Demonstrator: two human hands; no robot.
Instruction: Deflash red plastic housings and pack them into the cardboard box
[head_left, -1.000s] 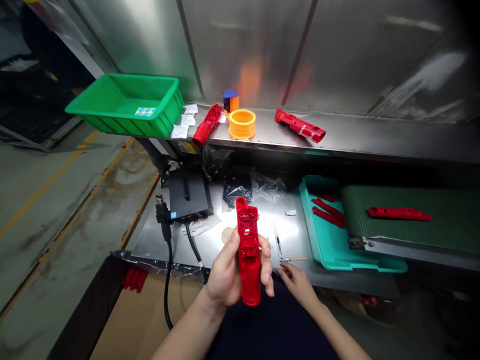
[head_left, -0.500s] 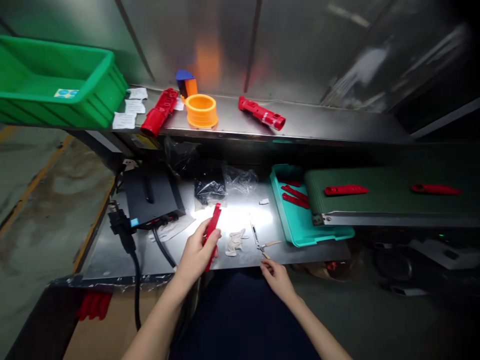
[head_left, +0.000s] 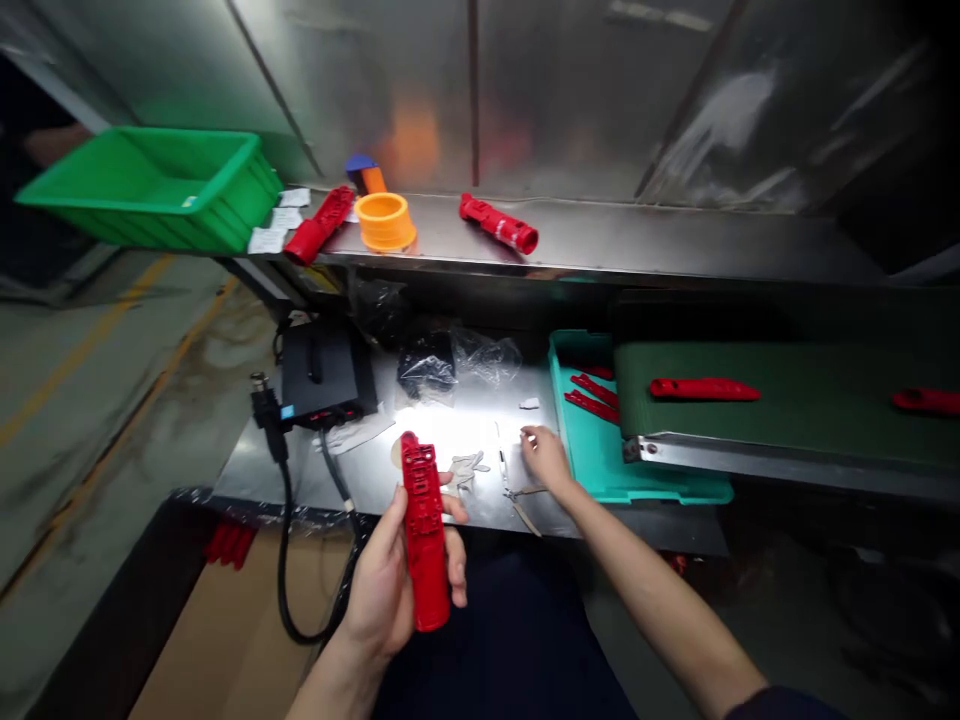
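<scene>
In the head view, a red plastic housing [head_left: 425, 530] stands nearly upright in my left hand [head_left: 390, 580], its slotted, ribbed side facing me. My thumb presses one edge and the fingers wrap around the other. My right hand [head_left: 546, 458] hovers over the metal table beside the teal tray, fingers curled together; whether they hold anything is too small to make out. Just left of it lies a slim pen-like tool [head_left: 502, 460]. Below that are pliers [head_left: 523, 508] with spread handles. A crumpled whitish glove [head_left: 466, 470] lies between my hands.
The teal tray [head_left: 592, 470] holds several red strips, partly under a green conveyor [head_left: 810, 420] carrying red parts. At left are a black box [head_left: 326, 375] and a cable [head_left: 283, 530]. On the shelf sit a green bin [head_left: 217, 215], an orange ring [head_left: 386, 225] and red housings [head_left: 499, 225].
My left hand has turned the red housing from edge-on to its ribbed side and brought it closer. My right hand has left the pliers and moved up and forward. The conveyor parts have shifted right in view.
</scene>
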